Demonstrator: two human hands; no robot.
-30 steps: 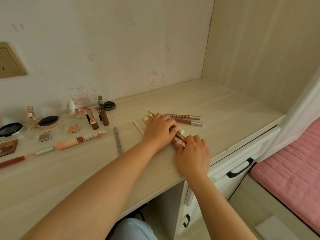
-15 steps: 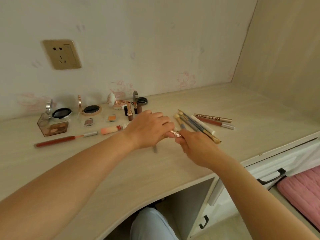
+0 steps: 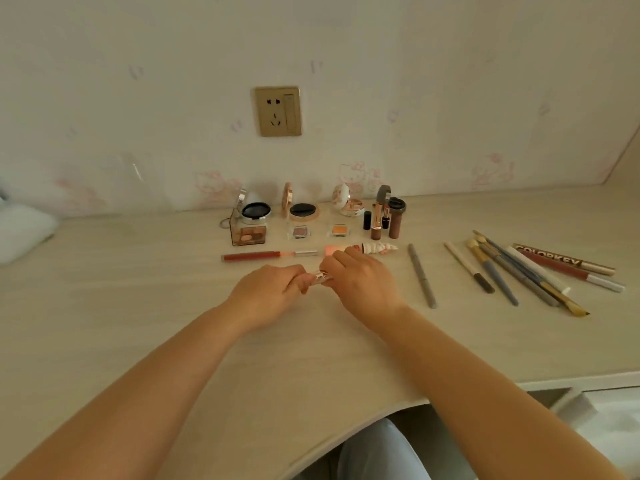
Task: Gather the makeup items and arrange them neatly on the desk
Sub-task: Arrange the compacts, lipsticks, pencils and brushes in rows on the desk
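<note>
Hands: As both ends were pinched, left hand (image 3: pixel 268 292) and right hand (image 3: pixel 360 285) gripped one small tube (image 3: pixel 320 278), probably to align it.
Row: red liner (image 3: pixel 252 255) at twelve o'clock on the worktop (image 3: pixel 138 306).

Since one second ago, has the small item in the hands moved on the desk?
Yes. The small clear item, pinched by the left hand and right hand, went left, from the pencil pile to below the peach tube.
</note>
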